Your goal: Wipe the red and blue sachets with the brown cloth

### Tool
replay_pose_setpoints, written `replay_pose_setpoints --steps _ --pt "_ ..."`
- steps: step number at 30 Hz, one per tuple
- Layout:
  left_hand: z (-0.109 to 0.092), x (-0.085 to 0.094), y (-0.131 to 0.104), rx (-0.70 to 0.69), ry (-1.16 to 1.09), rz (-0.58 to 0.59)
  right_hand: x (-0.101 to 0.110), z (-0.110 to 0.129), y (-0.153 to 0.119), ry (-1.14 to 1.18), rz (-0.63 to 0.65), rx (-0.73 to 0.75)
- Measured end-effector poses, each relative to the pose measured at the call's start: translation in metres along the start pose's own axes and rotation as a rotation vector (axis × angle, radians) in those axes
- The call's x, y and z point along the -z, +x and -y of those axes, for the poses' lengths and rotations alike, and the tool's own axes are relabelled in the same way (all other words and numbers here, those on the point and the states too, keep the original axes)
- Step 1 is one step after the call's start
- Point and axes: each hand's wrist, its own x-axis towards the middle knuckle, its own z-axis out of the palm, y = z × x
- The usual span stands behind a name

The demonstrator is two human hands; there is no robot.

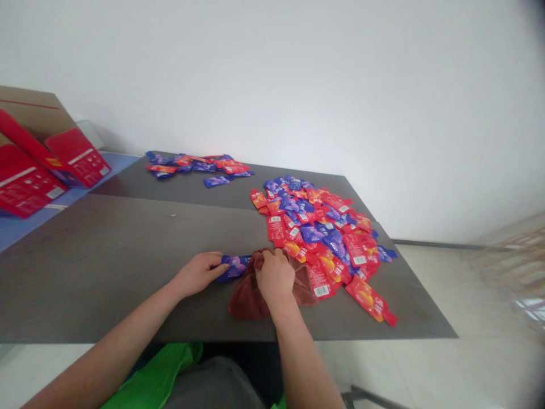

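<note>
My left hand [201, 274] is closed on the left end of a purple pouch [234, 267] that lies flat on the dark table [128, 267]. My right hand [276, 275] grips a bunched brown cloth [249, 298], which is pressed over the pouch's right end and hides it. Part of the cloth spreads out to the right of the hand, against the near edge of a heap of red and purple pouches [315, 233].
A smaller group of red and purple pouches [204, 163] lies at the back left. Red open cartons [76, 156] stand on a blue surface [25, 227] at far left. One red pouch [370, 301] lies by the right front. A white wall [255, 85] rises behind.
</note>
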Motion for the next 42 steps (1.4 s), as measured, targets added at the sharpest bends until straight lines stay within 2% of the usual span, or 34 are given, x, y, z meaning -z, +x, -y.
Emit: replay_pose_setpoints --steps 2,4,7,9,11,14,17,20,22,24,27,29,31,33,35,38,42 --pt "0.001 0.001 0.0 0.001 -0.025 0.003 0.01 0.004 -0.001 0.021 -0.026 0.029" --pt "0.001 0.002 -0.001 -0.024 -0.078 0.02 0.015 0.017 -0.005 0.083 -0.049 0.144" --pt "0.0 0.003 -0.001 -0.059 -0.102 0.032 0.011 0.032 -0.009 0.143 -0.033 0.288" --pt "-0.001 0.002 -0.001 -0.044 -0.059 0.013 0.004 0.028 -0.005 0.112 0.003 0.235" --pt "-0.001 0.001 -0.001 -0.025 -0.022 -0.005 0.0 0.014 0.001 0.047 0.016 0.105" --pt "-0.001 0.001 -0.001 -0.016 -0.017 -0.016 0.006 -0.001 0.007 -0.015 -0.008 0.018" --pt "0.0 0.002 -0.001 -0.015 -0.058 -0.003 0.016 0.012 -0.002 0.06 -0.057 0.163" --pt "0.001 0.002 -0.001 -0.055 -0.106 0.014 0.013 0.033 -0.012 0.15 -0.056 0.301" --pt "0.001 0.0 -0.001 -0.053 -0.075 0.008 0.005 0.033 -0.012 0.134 -0.012 0.261" --pt "0.0 -0.001 -0.002 -0.03 -0.03 -0.003 0.0 0.021 -0.005 0.072 0.012 0.154" --pt "-0.001 -0.001 -0.002 -0.013 -0.021 -0.014 0.003 0.001 0.008 -0.013 -0.027 0.049" --pt "-0.002 0.0 -0.002 -0.008 -0.031 -0.018 0.009 0.001 0.009 -0.003 -0.057 0.073" --pt "-0.003 0.0 -0.002 -0.026 -0.064 -0.011 0.014 0.012 0.002 0.054 -0.068 0.16" --pt "-0.003 0.001 -0.002 -0.055 -0.11 0.012 0.011 0.028 -0.007 0.108 -0.05 0.245" --pt "-0.003 0.0 -0.002 -0.062 -0.112 0.014 0.004 0.035 -0.012 0.129 -0.009 0.267" --pt "-0.003 -0.001 -0.002 -0.036 -0.038 -0.02 -0.005 0.024 -0.005 0.091 0.022 0.162" --pt "-0.001 0.0 -0.003 -0.027 -0.024 -0.018 0.005 0.0 0.008 -0.012 -0.026 0.017"
